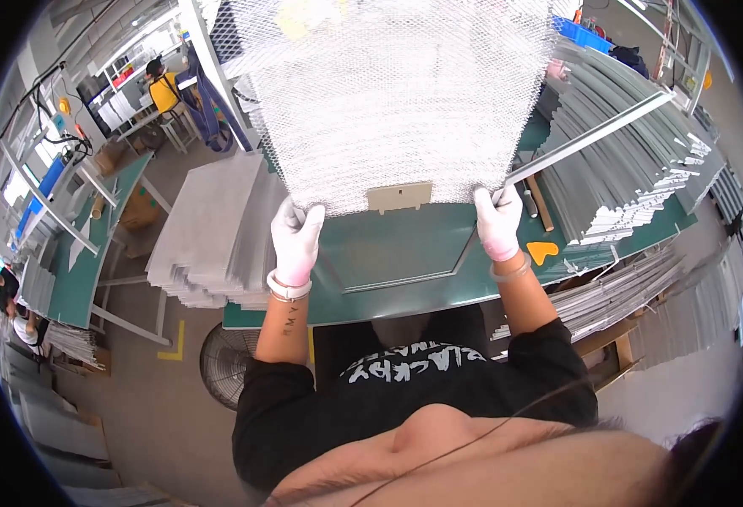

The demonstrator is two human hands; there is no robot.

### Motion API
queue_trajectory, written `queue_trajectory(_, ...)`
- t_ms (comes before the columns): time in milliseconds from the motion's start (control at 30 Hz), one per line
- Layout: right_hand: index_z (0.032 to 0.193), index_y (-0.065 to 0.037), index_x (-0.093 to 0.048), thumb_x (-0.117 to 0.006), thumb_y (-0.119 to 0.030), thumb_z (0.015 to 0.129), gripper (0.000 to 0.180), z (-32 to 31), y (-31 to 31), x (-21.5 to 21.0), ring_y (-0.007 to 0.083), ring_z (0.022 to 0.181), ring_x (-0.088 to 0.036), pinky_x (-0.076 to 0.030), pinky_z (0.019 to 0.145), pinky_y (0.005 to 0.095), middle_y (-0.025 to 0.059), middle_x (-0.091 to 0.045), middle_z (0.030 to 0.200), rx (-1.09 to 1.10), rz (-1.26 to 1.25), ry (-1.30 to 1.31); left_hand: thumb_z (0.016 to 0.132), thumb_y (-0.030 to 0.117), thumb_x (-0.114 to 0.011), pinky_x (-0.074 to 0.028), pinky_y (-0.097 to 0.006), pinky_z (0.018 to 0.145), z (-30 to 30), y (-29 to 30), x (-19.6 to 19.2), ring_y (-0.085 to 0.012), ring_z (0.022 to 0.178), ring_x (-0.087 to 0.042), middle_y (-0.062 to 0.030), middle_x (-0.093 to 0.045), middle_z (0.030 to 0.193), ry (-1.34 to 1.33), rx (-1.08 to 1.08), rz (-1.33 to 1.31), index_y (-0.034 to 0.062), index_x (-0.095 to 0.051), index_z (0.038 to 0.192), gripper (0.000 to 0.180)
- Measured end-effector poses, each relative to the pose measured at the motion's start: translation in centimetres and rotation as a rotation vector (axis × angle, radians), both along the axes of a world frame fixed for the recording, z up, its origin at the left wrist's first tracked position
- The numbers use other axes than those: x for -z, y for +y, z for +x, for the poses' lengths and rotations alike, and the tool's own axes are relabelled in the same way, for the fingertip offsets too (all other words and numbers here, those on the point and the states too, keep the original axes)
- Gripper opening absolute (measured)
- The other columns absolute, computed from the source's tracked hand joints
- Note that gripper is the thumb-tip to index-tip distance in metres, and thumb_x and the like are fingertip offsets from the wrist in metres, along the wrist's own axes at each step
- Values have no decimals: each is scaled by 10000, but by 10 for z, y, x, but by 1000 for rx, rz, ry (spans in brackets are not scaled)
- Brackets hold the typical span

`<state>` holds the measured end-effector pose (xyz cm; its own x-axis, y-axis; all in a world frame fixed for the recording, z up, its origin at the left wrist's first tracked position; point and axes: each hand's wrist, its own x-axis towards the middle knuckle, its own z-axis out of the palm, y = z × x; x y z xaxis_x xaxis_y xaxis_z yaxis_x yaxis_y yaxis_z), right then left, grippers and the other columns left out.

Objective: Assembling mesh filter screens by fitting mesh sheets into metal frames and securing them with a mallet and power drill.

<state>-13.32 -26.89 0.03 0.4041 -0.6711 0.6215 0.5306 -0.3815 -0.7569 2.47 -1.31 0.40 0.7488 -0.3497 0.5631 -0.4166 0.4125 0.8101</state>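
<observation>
Both hands wear white gloves and hold up a large white mesh panel by its near corners. My left hand pinches the near left corner, thumb on top. At the near right corner, my right hand grips the same edge with its thumb over the mesh. A small beige plate sits at the middle of the panel's near edge. Below the panel, a rectangular metal frame lies on the green worktable. The far end of the panel runs out of view at the top.
Grey panels are stacked at the left, and many thin slats at the right. An orange-yellow heart-like piece and a wooden stick lie near my right hand. A floor fan stands below left. People work farther off at left.
</observation>
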Motion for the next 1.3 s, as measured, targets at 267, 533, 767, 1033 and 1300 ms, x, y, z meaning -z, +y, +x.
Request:
queue_trajectory(267, 875, -13, -560, -653, -37, 868, 97, -3, -22, 32, 44, 699, -495, -434, 639, 213, -22, -576, 780, -71, -73, 133, 886, 25, -676, -385, -182, 584, 4, -6, 25, -29, 668, -455, 36, -547, 786, -125, -180, -41, -9, -568, 1089, 233)
queue_trajectory(533, 1179, 51, -571, -566, -10, 897, 289, -7, -25, 77, 120, 989, -607, -478, 885, 278, 75, -661, 1090, -239, -95, 286, 884, -13, -611, -474, -239, 775, 3, -6, 106, -78, 885, -570, -54, -637, 1063, 83, -99, 130, -38, -532, 1194, 321)
queue_trajectory(767, 1077, -29, -542, -608, -7, 845, 243, -30, -47, 31, 88, 831, -533, -448, 722, 226, 21, -577, 947, -474, -61, 93, 875, 13, -625, -464, -249, 826, 12, 20, 46, -122, 936, -578, -42, -625, 1074, -223, 80, 163, -23, -499, 1268, 414)
queue_trajectory(1033, 1184, 41, -550, -565, 28, 899, 286, -3, -4, 11, 47, 796, -516, -430, 743, 204, 10, -623, 946, 39, -6, -77, 903, -18, -610, -455, -200, 761, -5, -14, 15, -44, 837, -560, -21, -658, 998, -58, -92, -136, -40, -582, 1182, 281)
queue_trajectory(1300, 999, 28, -636, -620, -28, 898, 117, 0, -26, -9, 3, 641, -439, -348, 570, 173, -43, -591, 796, 17, -14, 44, 889, -22, -621, -435, -181, 697, 7, -17, 10, -21, 770, -528, 3, -640, 953, 8, 55, -104, -35, -567, 1188, 304)
